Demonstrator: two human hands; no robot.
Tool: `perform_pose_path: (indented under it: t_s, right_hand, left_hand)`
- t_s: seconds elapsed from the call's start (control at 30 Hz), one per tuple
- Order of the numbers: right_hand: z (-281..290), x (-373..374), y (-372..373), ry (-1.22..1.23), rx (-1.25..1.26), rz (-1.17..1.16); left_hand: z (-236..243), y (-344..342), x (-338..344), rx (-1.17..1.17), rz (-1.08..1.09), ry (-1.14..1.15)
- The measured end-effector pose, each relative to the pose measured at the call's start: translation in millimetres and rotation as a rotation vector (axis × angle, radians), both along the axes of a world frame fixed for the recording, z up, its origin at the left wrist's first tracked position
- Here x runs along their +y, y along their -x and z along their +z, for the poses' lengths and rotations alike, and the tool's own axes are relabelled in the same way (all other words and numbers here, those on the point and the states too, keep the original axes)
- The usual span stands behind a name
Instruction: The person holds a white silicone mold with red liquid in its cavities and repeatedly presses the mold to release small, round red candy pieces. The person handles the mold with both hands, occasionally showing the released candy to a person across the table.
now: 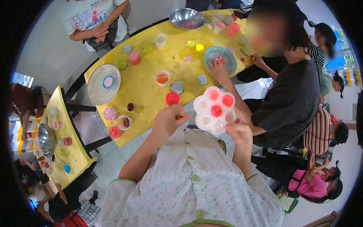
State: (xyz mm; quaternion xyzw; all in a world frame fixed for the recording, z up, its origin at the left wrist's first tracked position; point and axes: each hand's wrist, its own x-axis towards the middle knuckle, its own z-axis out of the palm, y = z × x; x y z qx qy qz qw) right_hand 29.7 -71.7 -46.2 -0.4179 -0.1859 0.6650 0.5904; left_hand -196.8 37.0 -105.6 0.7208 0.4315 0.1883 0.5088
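Observation:
My right hand point(240, 133) grips the lower right edge of a white flower-shaped palette point(223, 99), tilted up in front of my chest. Bright red fills two of its wells and a paler red another; the others look whitish or faintly pink. My left hand point(171, 120) is closed at the table's front edge, its fingers curled together; whatever they hold, if anything, is hidden. Just beyond it sits a round tub of red point(172, 99). A grey lid or tin point(177, 87) and a white cup of orange liquid point(162, 78) with a stick across it stand farther back.
The yellow-covered table point(143, 90) carries a large plate point(101, 94), cups at its left corner point(124, 122), and a steel bowl point(186, 19) at the back. At right, a person point(287, 94) reaches over a blue plate point(215, 57). Another person point(94, 26) stands behind.

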Motion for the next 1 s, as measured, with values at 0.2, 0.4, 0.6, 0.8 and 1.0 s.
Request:
perform_pose_path:
  t_s: [0.2, 0.4, 0.6, 0.8, 1.0]
  right_hand:
    - [0, -14, -12, 0.031, 0.008, -0.043]
    - [-4, -20, -24, 0.023, 0.053, -0.046]
    - [-10, -24, -34, -0.001, 0.078, -0.045]
    - [-4, -13, -33, -0.007, 0.067, 0.011]
    - [0, -7, -35, -0.054, 0.051, 0.052]
  left_hand:
    - [-17, -27, -4, -0.028, -0.096, -0.126]
    - [-32, -62, -12, -0.279, -0.168, -0.335]
    - [-36, -63, -15, 0.183, -0.307, -0.051]
    - [-40, -74, -20, -0.237, -0.077, -0.347]
    - [-26, -54, -4, 0.032, -0.117, 0.394]
